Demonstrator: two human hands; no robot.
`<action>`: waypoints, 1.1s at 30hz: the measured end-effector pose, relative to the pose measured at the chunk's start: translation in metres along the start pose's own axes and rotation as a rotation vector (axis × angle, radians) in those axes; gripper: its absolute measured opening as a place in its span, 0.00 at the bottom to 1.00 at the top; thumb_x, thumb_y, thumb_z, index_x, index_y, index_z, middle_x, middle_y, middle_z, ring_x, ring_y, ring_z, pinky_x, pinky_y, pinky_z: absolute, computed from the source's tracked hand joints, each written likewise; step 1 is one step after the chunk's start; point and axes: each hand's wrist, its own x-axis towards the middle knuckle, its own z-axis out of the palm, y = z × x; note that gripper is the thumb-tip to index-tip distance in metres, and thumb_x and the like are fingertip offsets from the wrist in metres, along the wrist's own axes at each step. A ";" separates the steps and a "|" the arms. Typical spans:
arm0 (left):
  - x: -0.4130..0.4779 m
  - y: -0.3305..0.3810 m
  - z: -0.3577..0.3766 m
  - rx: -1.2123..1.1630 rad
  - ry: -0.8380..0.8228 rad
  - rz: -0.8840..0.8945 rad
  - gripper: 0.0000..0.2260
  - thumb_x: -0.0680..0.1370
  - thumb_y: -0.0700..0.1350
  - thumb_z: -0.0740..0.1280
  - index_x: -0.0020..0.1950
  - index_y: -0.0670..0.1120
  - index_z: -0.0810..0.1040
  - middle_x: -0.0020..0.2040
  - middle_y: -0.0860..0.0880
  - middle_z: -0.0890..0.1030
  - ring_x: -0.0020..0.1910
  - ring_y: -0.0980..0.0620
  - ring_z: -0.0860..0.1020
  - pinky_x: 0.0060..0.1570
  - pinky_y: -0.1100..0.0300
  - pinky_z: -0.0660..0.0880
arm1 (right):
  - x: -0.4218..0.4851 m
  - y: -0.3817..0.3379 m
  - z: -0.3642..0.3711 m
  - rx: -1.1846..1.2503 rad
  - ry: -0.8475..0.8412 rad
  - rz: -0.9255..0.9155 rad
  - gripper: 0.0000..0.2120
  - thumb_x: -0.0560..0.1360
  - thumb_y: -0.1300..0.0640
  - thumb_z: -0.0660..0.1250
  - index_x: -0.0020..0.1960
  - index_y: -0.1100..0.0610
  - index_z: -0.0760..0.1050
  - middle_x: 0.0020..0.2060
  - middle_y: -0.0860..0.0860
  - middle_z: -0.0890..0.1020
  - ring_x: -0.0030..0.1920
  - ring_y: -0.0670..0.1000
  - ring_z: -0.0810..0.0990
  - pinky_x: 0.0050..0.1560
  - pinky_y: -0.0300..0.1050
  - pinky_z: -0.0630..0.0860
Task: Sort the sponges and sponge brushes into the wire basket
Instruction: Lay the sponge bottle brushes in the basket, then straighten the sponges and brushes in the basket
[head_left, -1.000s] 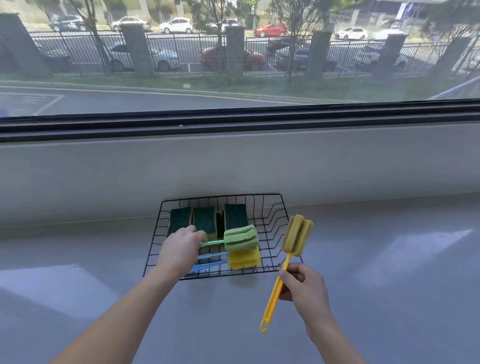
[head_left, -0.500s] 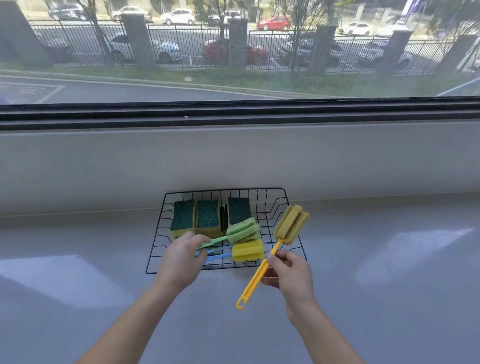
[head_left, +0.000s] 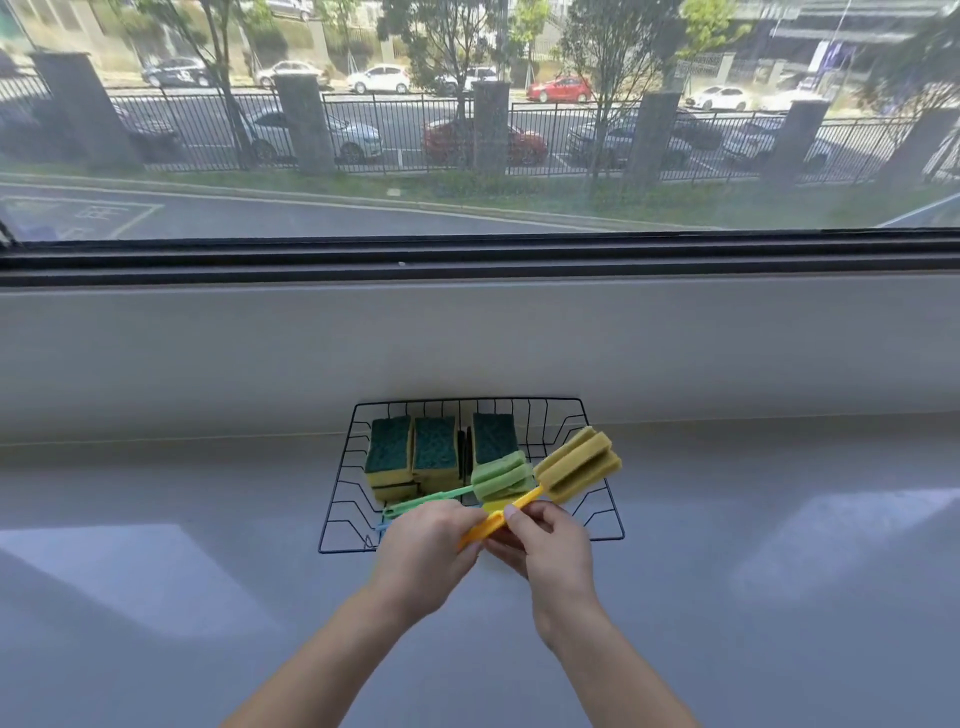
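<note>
Centre of the frame, just below the middle: black wire basket (head_left: 602, 519) on a grey counter (head_left: 156, 597), pushed against the low wall under the window (head_left: 467, 130). Along the basket's far side, three sponges (head_left: 435, 452) standing on edge, green scrub faces toward the camera, yellow foam below. In front of them, a green sponge brush (head_left: 501, 475) lying in the basket, handle running toward lower left. Under it, a sliver of a yellow sponge head (head_left: 496, 505) and a bit of blue handle (head_left: 382, 527), mostly hidden.

Right hand (head_left: 550, 551) closed around the orange handle of a yellow sponge brush (head_left: 579, 470), thumb on top; foam head tilted up over the basket's right half. Left hand (head_left: 421, 551) curled over the same handle's lower end, fingertips near the green handle; actual grip there hard to tell.
</note>
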 end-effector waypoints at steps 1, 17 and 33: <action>0.002 -0.003 -0.002 0.017 0.008 -0.005 0.08 0.77 0.51 0.65 0.55 0.56 0.79 0.44 0.56 0.80 0.45 0.52 0.76 0.42 0.56 0.75 | -0.001 -0.002 -0.001 -0.065 -0.040 -0.014 0.06 0.79 0.63 0.68 0.46 0.61 0.83 0.40 0.57 0.88 0.41 0.54 0.87 0.44 0.44 0.84; 0.023 -0.070 0.018 0.153 -0.129 -0.164 0.11 0.78 0.44 0.66 0.58 0.54 0.81 0.50 0.54 0.82 0.50 0.49 0.78 0.46 0.56 0.75 | 0.031 0.000 -0.064 -0.613 0.156 -0.146 0.12 0.77 0.65 0.67 0.51 0.49 0.78 0.46 0.45 0.84 0.50 0.48 0.83 0.56 0.49 0.79; 0.000 -0.097 0.016 -0.020 0.044 -0.408 0.11 0.78 0.44 0.66 0.58 0.54 0.82 0.53 0.57 0.81 0.54 0.53 0.77 0.47 0.57 0.75 | 0.044 0.000 -0.060 -0.669 0.152 -0.207 0.08 0.79 0.62 0.65 0.54 0.52 0.81 0.46 0.43 0.84 0.49 0.44 0.81 0.56 0.50 0.79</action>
